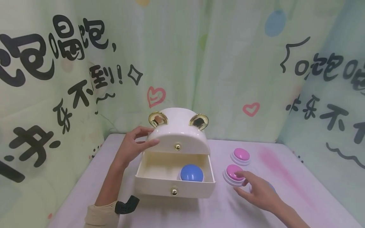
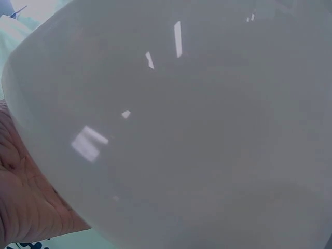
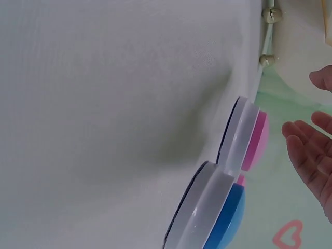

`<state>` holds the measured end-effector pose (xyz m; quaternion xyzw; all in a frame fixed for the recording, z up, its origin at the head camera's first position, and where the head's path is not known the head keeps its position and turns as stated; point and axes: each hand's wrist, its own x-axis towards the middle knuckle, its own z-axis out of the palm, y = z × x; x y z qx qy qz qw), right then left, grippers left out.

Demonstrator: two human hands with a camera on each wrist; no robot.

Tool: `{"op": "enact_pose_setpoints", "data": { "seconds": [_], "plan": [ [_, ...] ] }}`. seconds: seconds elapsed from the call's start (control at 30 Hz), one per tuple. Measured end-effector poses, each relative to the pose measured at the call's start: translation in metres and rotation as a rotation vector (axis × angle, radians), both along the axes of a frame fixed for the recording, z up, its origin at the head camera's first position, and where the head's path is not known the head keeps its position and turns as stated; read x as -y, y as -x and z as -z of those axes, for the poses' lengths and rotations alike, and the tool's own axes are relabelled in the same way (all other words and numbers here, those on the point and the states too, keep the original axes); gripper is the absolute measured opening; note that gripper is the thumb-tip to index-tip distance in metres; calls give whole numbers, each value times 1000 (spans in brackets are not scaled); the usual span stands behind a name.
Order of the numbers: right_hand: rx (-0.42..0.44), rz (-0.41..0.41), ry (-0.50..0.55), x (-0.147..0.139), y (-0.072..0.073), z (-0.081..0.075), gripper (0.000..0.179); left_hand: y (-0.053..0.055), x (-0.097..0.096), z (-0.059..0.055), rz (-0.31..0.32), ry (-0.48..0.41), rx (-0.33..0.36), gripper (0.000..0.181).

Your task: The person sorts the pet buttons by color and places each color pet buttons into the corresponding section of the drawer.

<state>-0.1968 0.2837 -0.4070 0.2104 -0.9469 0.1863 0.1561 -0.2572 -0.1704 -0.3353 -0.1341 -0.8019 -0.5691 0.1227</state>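
Observation:
A white drawer box (image 1: 183,142) with a rounded top and two gold-rimmed ears stands on the table, its lower drawer (image 1: 155,189) pulled out. My left hand (image 1: 134,145) grips the left side of the rounded top, thumb on the front and fingers toward the back. Inside the drawer lies a blue domed button (image 1: 191,173) on a white base. My right hand (image 1: 259,190) hovers with spread fingers over a pink domed button (image 1: 232,172); in the right wrist view the fingers (image 3: 298,153) show apart from it. Under that hand, a second blue button (image 1: 271,187) is mostly hidden.
Behind the nearer pink button sits another pink one (image 1: 241,155). A pale cloth covers the table (image 1: 285,164), with a pink smear at right. Printed curtains (image 1: 228,79) enclose the back and both sides. A black device (image 1: 126,205) is at the left wrist.

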Motion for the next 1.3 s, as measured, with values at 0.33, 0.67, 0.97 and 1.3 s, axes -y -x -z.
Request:
{"op": "enact_pose_setpoints", "data": {
  "seconds": [0.33,0.67,0.97,1.3],
  "plan": [
    [-27,85,-53,-13,-1,6,50,1,1,1,2,4,-5,48],
    [-94,72,-39,-24,-3,9,51,1,1,1,-1,4,-12,47],
    [-116,53,54,-44,0,16,54,1,0,0,7,5,-13,47],
    [-131,18,176,-58,0,22,54,3,2,1,9,4,-19,47]
  ]
}}
